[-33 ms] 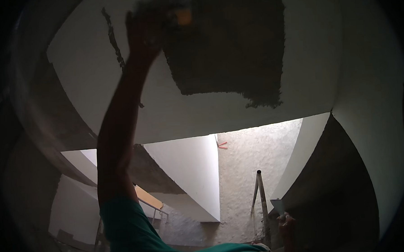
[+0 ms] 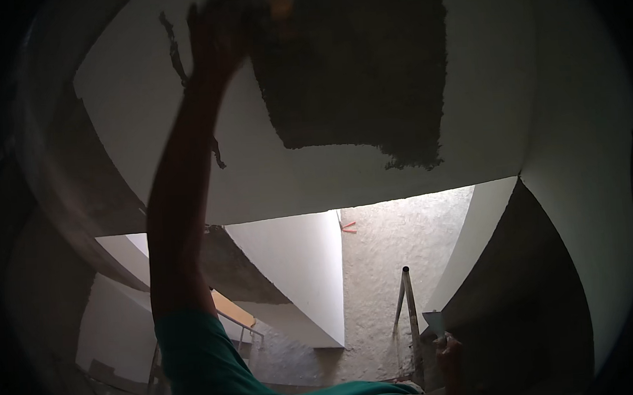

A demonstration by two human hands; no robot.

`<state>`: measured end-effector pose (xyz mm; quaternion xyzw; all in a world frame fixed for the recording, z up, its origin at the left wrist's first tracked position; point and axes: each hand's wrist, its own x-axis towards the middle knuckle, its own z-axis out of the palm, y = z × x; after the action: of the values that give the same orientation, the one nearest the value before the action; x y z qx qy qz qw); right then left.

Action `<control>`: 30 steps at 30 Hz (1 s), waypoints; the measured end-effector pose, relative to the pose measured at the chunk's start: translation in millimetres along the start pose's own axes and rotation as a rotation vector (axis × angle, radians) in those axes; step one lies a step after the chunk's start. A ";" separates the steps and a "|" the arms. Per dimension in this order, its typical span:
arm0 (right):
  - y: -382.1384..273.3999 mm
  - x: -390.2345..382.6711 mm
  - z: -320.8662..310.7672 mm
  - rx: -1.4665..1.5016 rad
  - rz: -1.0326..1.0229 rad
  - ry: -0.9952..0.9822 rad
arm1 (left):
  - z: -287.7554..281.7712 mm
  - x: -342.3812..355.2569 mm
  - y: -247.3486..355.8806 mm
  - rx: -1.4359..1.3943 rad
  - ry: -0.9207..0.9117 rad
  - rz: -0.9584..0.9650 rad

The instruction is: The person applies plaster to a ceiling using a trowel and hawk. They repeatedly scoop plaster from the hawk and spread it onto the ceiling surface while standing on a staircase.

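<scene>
My left arm reaches high up to a white overhead surface (image 2: 372,177). A large dark grey patch of wet-looking coating (image 2: 353,76) covers part of that surface. At the patch's upper left edge is my left hand (image 2: 218,43), dim and smeared by motion. It seems closed round a dark tool with a blurred orange part (image 2: 280,5); the tool's kind cannot be made out. Low on the right, my right hand (image 2: 448,345) grips a putty knife (image 2: 433,322), its wide blade pointing up, away from the overhead surface.
Thin dark streaks (image 2: 174,48) mark the white surface left of the patch. Below its edge stand a metal pole frame (image 2: 413,320) and a railing (image 2: 241,328). Behind them is a rough, bright wall (image 2: 383,258) with small red strips (image 2: 349,228). A dark slanted panel (image 2: 532,287) lies right.
My left hand and the tool in it have shifted a little up and to the left along the overhead surface. My right hand with the putty knife has barely moved.
</scene>
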<state>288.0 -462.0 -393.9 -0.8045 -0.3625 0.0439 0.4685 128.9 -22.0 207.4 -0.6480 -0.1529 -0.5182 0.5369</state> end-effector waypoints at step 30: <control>17.0 15.2 -13.1 -0.199 -0.109 0.079 | 18.8 -57.2 21.2 0.026 -0.050 0.021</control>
<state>313.7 -467.1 -395.9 -0.8273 -0.3894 -0.0494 0.4018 130.7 6.6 150.3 -0.6553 -0.1663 -0.4940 0.5467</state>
